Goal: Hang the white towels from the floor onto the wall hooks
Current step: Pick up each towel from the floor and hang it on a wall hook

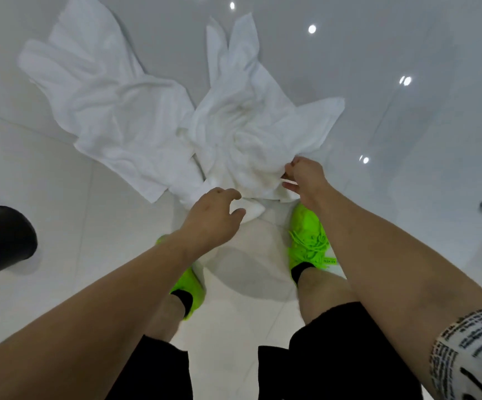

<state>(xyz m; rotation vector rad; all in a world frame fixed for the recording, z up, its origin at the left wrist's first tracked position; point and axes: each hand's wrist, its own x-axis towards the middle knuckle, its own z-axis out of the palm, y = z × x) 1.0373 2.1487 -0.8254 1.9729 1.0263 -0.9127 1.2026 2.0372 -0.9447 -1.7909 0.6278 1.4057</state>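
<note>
Neither crumpled white cloth towel [242,131] had been hung: both lay on the glossy white floor [407,197], the right hand [303,177] pinching the nearer one, the left hand [213,215] open beside it.

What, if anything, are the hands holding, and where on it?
The right hand pinches the right towel at its near edge; the left hand holds nothing.

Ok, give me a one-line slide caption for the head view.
Right hand pinches the nearer white towel on the tiled floor while the left hand reaches in, open.
</note>
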